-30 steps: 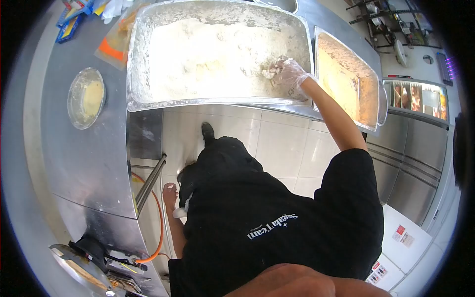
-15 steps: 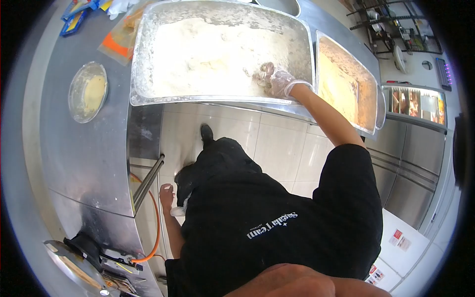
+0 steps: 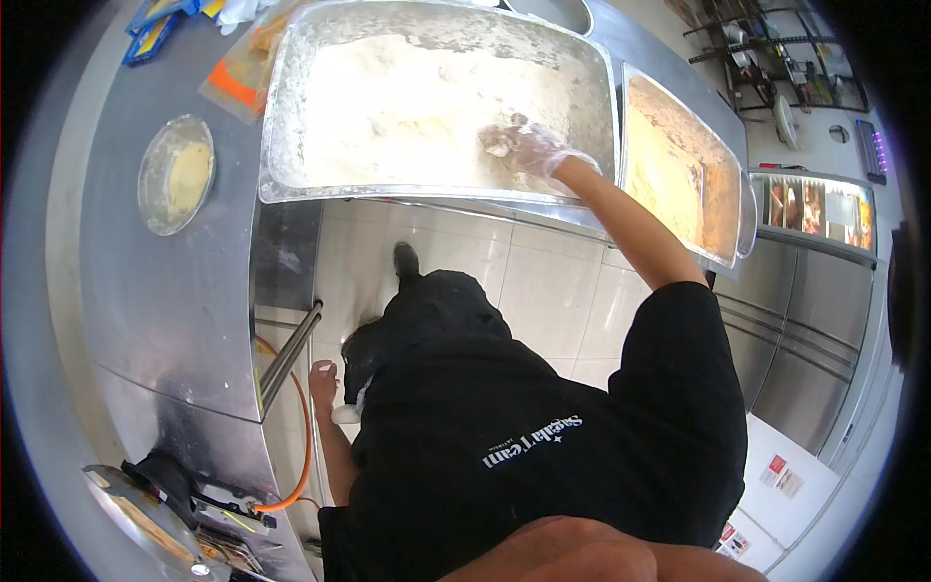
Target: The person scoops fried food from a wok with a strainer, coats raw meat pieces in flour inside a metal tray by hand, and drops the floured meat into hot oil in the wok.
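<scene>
My right hand [image 3: 531, 150], in a clear plastic glove dusted with flour, is inside the large metal tray [image 3: 388, 194]. Its fingers are bent around a pale, flour-coated lump [image 3: 497, 145], just above the white flour [image 3: 378, 107]. What the lump is I cannot make out. My left hand [image 3: 324, 375] hangs low beside my hip, bare, with its fingers curled; whether anything is in it is too small to tell. Right of the large tray stands a second metal tray [image 3: 720, 170] with yellowish crumbs.
On the steel counter [image 3: 126, 301] at the left is a clear bowl [image 3: 176, 175] with pale batter. An orange-and-clear bag [image 3: 233, 87] and blue packets [image 3: 150, 39] lie behind it. A metal rail [image 3: 291, 359] and an orange hose [image 3: 308, 456] are near my left hand.
My right hand has moved left through the large tray, with the pale lump at its fingers. My left hand has shifted slightly left and stays low.
</scene>
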Demonstrator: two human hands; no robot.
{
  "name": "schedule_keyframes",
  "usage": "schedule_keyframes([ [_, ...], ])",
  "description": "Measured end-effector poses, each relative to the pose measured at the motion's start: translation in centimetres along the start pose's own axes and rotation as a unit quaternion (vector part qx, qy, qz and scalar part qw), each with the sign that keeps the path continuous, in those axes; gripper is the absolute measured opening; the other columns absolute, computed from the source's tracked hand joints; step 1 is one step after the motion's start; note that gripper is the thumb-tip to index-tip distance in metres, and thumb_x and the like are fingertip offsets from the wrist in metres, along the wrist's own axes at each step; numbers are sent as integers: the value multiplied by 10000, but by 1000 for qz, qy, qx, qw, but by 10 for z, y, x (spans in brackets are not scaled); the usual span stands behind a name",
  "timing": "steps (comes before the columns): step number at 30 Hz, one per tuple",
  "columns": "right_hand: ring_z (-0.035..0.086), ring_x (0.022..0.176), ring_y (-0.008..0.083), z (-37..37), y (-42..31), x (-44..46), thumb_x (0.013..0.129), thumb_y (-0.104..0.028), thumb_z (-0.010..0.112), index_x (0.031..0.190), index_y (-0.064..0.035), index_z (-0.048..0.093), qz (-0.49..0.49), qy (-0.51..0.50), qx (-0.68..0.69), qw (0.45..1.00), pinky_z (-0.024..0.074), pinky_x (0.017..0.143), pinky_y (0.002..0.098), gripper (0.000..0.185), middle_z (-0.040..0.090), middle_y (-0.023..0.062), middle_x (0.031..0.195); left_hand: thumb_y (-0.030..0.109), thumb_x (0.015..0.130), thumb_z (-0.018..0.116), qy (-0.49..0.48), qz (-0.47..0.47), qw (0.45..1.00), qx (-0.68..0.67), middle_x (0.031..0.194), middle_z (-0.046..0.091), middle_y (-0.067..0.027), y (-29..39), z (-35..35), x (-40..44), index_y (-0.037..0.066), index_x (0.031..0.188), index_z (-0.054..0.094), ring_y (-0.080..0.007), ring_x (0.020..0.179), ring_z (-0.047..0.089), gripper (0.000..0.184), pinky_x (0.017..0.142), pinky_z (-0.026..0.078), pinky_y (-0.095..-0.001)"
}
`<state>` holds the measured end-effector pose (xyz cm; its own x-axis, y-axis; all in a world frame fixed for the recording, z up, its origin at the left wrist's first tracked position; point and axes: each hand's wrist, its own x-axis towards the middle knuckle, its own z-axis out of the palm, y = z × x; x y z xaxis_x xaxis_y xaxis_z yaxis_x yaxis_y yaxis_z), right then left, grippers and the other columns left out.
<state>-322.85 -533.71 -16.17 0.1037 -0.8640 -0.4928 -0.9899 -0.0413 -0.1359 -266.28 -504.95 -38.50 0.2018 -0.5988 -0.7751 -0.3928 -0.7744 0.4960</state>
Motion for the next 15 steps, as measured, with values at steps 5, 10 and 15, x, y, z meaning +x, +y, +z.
schedule_keyframes([
  [5, 573, 1039, 365, 21, -1, 30, 751, -90, 578, 1188, -144, 590, -88, 36, -27, 995, 476, 896, 406, 440, 576, 175, 1130, 176, 843, 632, -2, 5, 1000, 2, 671, 591, -72, 11, 3, -3, 87, 1004, 615, -142, 517, 573, 185, 464, 435, -280],
  [10, 636, 929, 260, 12, 22, 25, 761, -76, 593, 1058, -86, 648, -28, 5, 41, 999, 512, 855, 357, 303, 659, 135, 1047, 178, 843, 624, 8, 8, 1000, -5, 672, 600, -78, -9, 9, 10, 78, 1011, 610, -146, 525, 572, 196, 477, 442, -279],
  [15, 649, 820, 292, -20, 60, -5, 725, -239, 670, 1021, -133, 640, 121, -16, 177, 977, 517, 804, 367, 316, 663, 129, 959, 183, 831, 630, 7, 60, 996, 67, 688, 608, -76, -1, 14, -9, 81, 1005, 618, -153, 550, 575, 202, 499, 451, -287],
])
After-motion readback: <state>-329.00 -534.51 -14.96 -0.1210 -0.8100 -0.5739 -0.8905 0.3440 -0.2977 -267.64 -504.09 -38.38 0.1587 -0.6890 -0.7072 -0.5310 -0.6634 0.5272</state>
